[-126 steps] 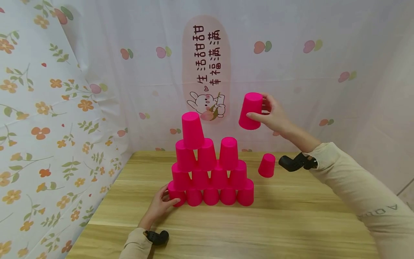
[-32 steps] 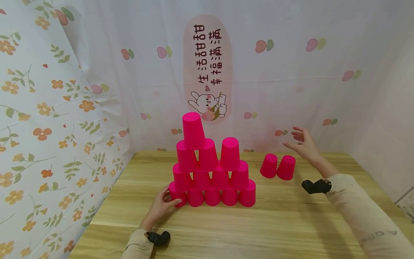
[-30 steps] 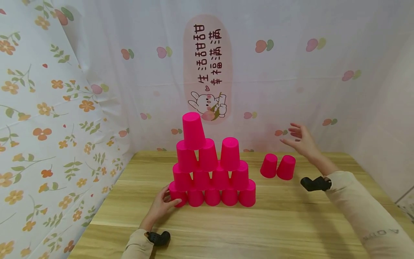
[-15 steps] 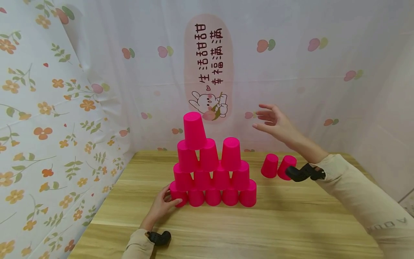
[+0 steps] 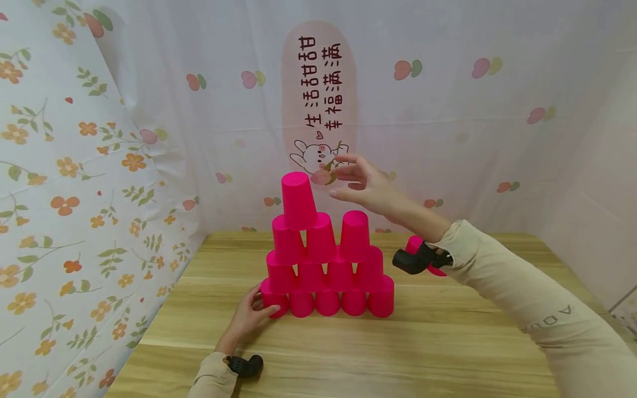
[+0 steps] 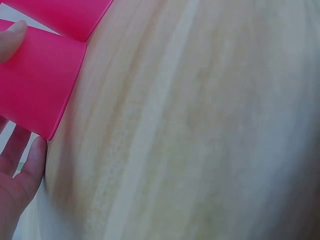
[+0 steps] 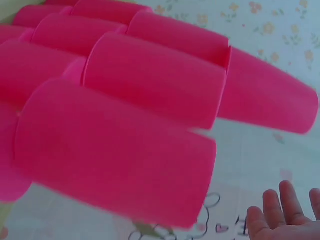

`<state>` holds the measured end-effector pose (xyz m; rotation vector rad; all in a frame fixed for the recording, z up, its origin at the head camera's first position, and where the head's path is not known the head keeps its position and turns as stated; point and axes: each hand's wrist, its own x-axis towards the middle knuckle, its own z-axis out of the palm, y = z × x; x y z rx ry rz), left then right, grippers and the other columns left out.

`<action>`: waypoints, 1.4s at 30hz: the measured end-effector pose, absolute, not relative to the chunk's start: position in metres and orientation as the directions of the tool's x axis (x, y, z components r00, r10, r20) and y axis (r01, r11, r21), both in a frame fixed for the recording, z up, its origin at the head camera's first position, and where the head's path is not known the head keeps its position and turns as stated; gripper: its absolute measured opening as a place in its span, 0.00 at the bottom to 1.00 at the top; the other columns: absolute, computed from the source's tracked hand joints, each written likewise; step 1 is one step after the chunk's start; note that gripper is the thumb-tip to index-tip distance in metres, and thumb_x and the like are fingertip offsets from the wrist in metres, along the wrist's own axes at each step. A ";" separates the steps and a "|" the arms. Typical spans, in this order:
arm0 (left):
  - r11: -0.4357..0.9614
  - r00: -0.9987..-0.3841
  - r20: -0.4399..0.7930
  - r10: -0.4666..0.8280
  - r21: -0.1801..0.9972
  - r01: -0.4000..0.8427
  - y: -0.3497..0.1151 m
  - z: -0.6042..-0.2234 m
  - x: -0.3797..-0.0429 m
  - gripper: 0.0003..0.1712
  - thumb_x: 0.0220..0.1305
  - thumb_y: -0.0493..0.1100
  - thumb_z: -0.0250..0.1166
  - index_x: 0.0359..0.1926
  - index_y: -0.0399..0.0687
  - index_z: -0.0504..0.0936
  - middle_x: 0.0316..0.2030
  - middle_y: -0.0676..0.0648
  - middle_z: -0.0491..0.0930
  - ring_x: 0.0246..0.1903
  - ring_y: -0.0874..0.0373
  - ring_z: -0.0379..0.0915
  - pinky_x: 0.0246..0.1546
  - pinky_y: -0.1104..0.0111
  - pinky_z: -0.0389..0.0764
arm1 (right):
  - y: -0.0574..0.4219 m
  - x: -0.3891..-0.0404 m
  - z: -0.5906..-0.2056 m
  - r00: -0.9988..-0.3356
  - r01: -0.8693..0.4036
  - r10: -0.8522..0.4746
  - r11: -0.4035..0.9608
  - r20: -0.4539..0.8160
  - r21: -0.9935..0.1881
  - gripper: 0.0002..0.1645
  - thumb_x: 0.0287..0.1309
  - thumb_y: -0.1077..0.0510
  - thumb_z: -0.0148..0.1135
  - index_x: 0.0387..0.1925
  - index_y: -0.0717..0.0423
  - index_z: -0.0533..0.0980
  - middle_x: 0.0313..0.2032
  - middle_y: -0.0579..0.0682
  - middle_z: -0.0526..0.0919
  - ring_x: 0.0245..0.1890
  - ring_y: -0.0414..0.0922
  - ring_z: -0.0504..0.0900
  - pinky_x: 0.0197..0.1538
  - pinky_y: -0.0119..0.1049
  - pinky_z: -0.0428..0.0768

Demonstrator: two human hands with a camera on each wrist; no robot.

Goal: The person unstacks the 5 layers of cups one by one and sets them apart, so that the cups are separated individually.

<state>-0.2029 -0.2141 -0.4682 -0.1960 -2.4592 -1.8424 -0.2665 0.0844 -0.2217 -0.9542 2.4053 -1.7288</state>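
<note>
While left hand (image 5: 249,315) holds corner cup (image 5: 272,302), right hand (image 5: 359,185) spread wide, just above pyramid (image 5: 325,260).

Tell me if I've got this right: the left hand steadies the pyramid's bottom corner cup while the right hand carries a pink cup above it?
Not quite. The right hand is open and carries nothing, as the head view shows. The left hand does steady the bottom corner cup of the pyramid.

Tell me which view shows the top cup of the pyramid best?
The head view: the top cup stands whole above the other rows, with the open right hand beside it. The right wrist view shows it only close and slanted. The left wrist view shows only bottom cups, not this one.
</note>
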 end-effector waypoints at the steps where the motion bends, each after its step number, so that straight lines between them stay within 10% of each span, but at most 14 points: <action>1: 0.278 -0.990 0.127 0.062 0.950 0.139 -0.215 -0.471 -0.205 0.34 0.48 0.30 0.66 0.58 0.33 0.64 0.50 0.35 0.69 0.49 0.41 0.66 0.51 0.54 0.69 | 0.079 -0.266 -0.222 -0.808 -0.460 -0.495 0.191 0.320 -0.867 0.39 0.52 0.58 0.61 0.62 0.51 0.53 0.57 0.53 0.66 0.58 0.48 0.63 0.60 0.46 0.60; 42: 0.288 -0.989 0.136 0.065 0.946 0.149 -0.209 -0.455 -0.195 0.32 0.48 0.29 0.65 0.57 0.31 0.65 0.49 0.35 0.69 0.48 0.40 0.66 0.51 0.52 0.68 | 0.040 -0.265 -0.219 -0.864 -0.436 -0.390 0.264 0.318 -0.860 0.37 0.46 0.61 0.65 0.57 0.57 0.58 0.49 0.54 0.70 0.48 0.49 0.70 0.50 0.41 0.73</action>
